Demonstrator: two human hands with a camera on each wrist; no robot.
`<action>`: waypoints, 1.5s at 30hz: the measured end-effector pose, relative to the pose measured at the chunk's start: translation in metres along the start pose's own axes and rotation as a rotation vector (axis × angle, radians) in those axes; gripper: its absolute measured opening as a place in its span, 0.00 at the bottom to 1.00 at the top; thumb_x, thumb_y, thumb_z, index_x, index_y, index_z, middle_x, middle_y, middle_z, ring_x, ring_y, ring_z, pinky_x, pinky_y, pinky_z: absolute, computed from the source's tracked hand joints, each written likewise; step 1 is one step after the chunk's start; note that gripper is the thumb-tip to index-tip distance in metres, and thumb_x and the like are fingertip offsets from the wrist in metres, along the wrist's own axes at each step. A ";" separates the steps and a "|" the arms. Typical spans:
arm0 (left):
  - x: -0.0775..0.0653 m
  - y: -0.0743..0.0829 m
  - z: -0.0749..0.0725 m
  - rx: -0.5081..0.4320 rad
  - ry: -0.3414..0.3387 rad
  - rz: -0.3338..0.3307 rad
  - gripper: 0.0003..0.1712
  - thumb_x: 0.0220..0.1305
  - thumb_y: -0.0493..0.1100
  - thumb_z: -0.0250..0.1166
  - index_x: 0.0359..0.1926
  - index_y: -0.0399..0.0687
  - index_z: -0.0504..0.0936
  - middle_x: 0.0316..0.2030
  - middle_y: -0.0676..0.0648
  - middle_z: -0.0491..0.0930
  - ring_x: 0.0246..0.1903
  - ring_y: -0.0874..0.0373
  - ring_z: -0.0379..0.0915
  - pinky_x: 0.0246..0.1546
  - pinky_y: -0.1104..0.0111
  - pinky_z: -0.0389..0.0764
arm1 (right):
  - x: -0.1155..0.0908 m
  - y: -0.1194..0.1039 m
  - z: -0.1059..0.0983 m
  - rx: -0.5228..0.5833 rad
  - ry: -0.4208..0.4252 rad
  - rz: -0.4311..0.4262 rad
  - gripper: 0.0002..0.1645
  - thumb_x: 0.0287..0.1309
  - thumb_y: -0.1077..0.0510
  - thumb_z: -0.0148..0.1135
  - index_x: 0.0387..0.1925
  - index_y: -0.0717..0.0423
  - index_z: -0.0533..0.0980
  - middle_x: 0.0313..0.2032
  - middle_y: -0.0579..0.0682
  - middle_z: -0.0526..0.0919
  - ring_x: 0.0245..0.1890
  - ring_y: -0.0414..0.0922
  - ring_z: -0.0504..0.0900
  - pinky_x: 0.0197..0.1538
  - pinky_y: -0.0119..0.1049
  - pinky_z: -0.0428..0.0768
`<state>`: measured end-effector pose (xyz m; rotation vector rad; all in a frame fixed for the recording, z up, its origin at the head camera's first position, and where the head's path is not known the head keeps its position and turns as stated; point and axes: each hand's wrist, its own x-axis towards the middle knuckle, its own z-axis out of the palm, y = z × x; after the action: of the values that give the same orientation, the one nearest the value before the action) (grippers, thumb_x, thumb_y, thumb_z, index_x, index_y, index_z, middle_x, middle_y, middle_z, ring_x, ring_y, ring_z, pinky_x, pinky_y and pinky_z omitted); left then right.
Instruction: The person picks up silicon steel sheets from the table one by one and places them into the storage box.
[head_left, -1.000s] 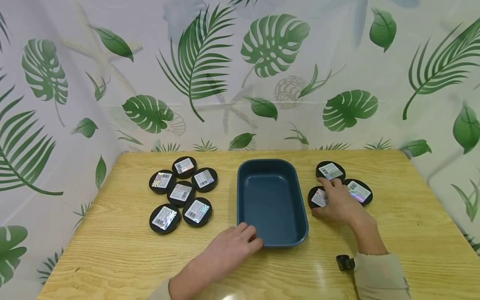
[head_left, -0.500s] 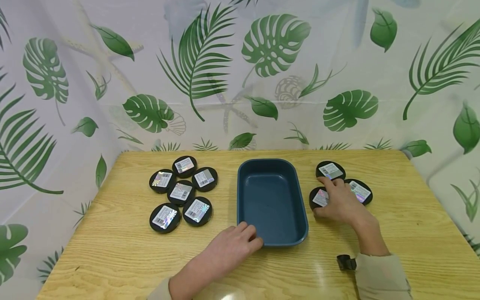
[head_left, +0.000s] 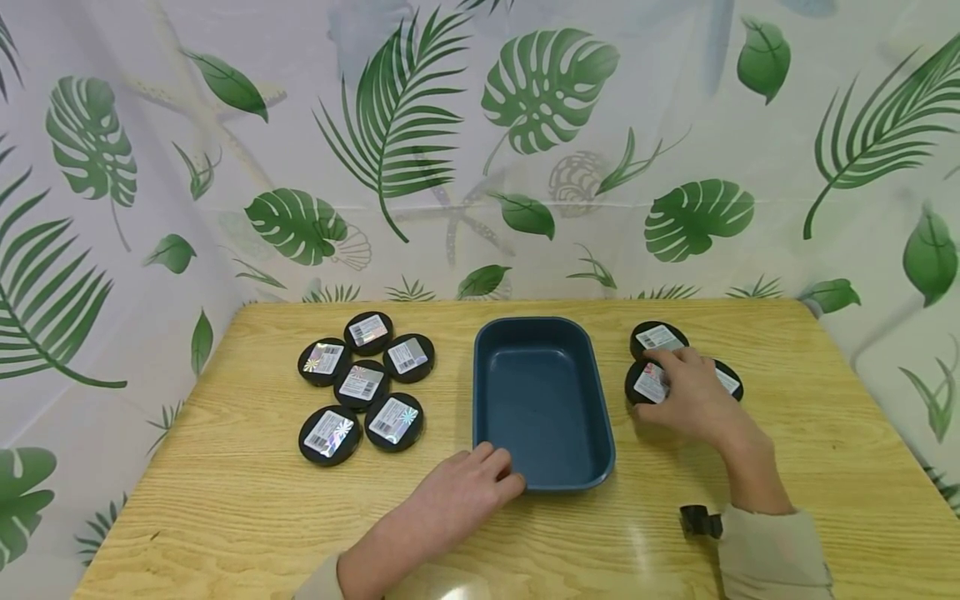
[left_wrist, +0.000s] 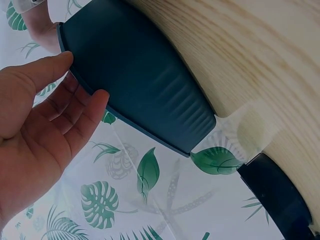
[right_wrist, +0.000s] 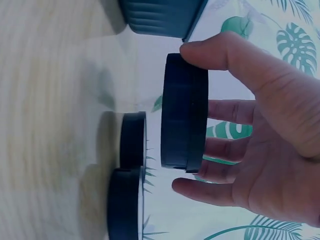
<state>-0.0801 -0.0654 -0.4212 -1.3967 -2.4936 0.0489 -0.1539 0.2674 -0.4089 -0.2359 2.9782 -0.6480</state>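
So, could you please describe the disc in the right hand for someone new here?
Find the dark blue bin on the wooden table, then look just right of it at three round, labelled black discs. The wanted disc is the one gripped by the right hand, lifted off the table while its two neighbours rest on it.

A tabletop work booth, leaf-print sheeting [head_left: 450, 150] behind and beside a wood-grain table [head_left: 240, 508]
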 end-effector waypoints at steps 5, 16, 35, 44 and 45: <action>0.000 0.000 0.000 0.005 0.004 -0.001 0.06 0.65 0.42 0.64 0.42 0.56 0.83 0.35 0.54 0.74 0.35 0.60 0.69 0.31 0.74 0.73 | -0.003 -0.003 -0.007 0.043 0.012 -0.016 0.49 0.51 0.53 0.71 0.68 0.72 0.61 0.60 0.77 0.62 0.51 0.66 0.68 0.46 0.59 0.74; 0.000 -0.001 0.001 0.010 0.008 0.001 0.06 0.65 0.42 0.64 0.42 0.57 0.83 0.35 0.54 0.74 0.35 0.60 0.69 0.31 0.74 0.74 | -0.013 -0.013 -0.020 0.031 0.114 -0.045 0.48 0.49 0.55 0.71 0.68 0.70 0.61 0.58 0.76 0.62 0.49 0.66 0.67 0.44 0.57 0.74; 0.001 -0.001 -0.001 -0.012 -0.033 -0.007 0.07 0.67 0.42 0.63 0.44 0.56 0.84 0.36 0.53 0.74 0.36 0.60 0.70 0.33 0.74 0.75 | -0.034 -0.049 -0.032 0.012 0.235 -0.181 0.49 0.49 0.56 0.75 0.69 0.64 0.63 0.59 0.71 0.62 0.52 0.65 0.67 0.44 0.60 0.76; 0.001 -0.001 -0.001 -0.011 -0.038 -0.004 0.08 0.67 0.41 0.63 0.45 0.57 0.84 0.37 0.54 0.75 0.36 0.61 0.70 0.33 0.74 0.75 | -0.030 -0.065 -0.020 -0.004 0.218 -0.264 0.48 0.48 0.55 0.76 0.69 0.62 0.65 0.62 0.68 0.64 0.58 0.64 0.66 0.49 0.58 0.75; 0.001 -0.001 -0.001 -0.009 -0.036 -0.002 0.08 0.67 0.41 0.63 0.44 0.57 0.84 0.36 0.54 0.75 0.36 0.61 0.70 0.33 0.74 0.75 | -0.030 -0.066 -0.018 0.000 0.213 -0.269 0.48 0.48 0.55 0.76 0.69 0.62 0.65 0.62 0.68 0.63 0.59 0.64 0.65 0.50 0.58 0.75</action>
<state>-0.0807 -0.0653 -0.4197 -1.4089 -2.5269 0.0629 -0.1182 0.2205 -0.3633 -0.6129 3.1789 -0.7414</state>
